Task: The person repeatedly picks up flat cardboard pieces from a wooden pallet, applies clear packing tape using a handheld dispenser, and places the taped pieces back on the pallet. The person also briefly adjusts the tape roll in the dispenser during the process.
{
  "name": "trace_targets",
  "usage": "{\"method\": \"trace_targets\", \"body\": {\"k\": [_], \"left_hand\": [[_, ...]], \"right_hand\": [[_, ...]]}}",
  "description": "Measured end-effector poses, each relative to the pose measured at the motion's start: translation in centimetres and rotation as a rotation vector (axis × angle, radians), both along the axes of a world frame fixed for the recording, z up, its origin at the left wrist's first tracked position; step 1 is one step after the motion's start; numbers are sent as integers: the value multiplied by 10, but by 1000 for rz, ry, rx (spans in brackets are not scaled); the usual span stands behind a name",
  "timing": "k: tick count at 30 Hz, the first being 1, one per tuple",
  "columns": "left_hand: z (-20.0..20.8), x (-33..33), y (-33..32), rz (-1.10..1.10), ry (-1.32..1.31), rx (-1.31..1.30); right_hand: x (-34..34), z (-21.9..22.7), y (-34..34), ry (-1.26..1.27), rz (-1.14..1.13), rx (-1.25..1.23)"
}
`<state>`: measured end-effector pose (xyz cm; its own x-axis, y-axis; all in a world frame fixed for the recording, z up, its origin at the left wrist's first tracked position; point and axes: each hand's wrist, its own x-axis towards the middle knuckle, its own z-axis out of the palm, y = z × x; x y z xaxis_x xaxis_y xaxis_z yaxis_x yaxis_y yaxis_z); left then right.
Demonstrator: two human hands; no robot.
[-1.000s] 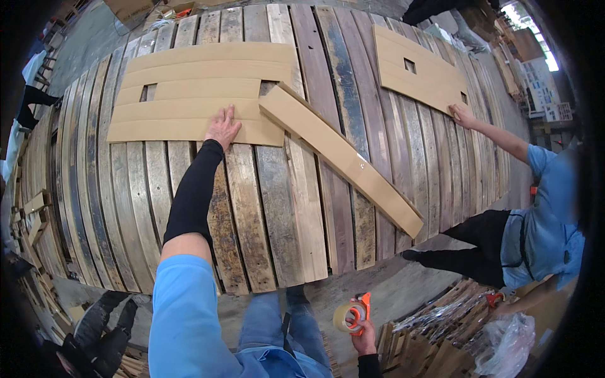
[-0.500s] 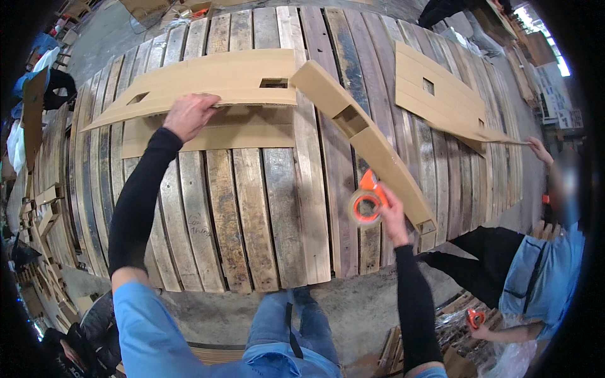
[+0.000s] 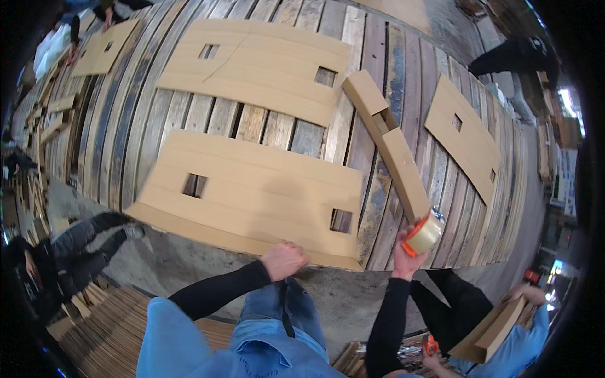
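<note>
A flat brown cardboard sheet (image 3: 265, 189) with two square cut-outs lies at the near edge of the slatted wooden table. Its front flap sticks out past the edge. Curled at that flap, my left hand (image 3: 287, 260) grips the sheet. My right hand (image 3: 408, 258) is closed around an orange tape dispenser (image 3: 428, 234) with a roll of tape, held by the sheet's right side. Just beyond the dispenser lies a long, narrow folded cardboard piece (image 3: 403, 167), set slantwise. Part of its near end is hidden.
Another cut-out cardboard sheet (image 3: 271, 63) lies farther back, and one more (image 3: 466, 135) at the right. A smaller sheet (image 3: 107, 47) is at the far left. At lower right a co-worker (image 3: 517, 340) holds folded cardboard and an orange dispenser. Stacked cardboard (image 3: 126, 334) stands lower left.
The view has shifted. My left hand has come from the far sheet's raised edge to the near flap, and a sheet now lies close to me. The co-worker now holds folded cardboard.
</note>
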<state>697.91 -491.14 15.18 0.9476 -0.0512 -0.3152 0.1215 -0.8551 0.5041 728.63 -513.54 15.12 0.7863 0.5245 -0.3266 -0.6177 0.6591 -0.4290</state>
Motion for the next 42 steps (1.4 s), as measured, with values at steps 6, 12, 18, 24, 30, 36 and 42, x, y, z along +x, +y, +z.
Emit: {"method": "trace_targets", "body": {"k": [6,12,18,24,30,36,42], "left_hand": [[-137,64,-110,24,130,-552],[-180,149,-102,344,28,-788],[-141,129,-97,465,-253,-449],[-136,59,-5,708,-126,295],[-81,17,60,431,714,-289],[-89,-52,-44,441,320,-426],[-83,-45,-141,623,105,178]], "right_hand": [[-88,-6,-60,263,157,110],[-163,-70,-81,233,243,-230],[-195,-97,-66,254,220,-404],[-186,-100,-48,293,226,-498],[-188,-112,-50,296,209,-422],[-187,-133,-45,361,197,-260],[-190,-121,-43,504,90,-110]]}}
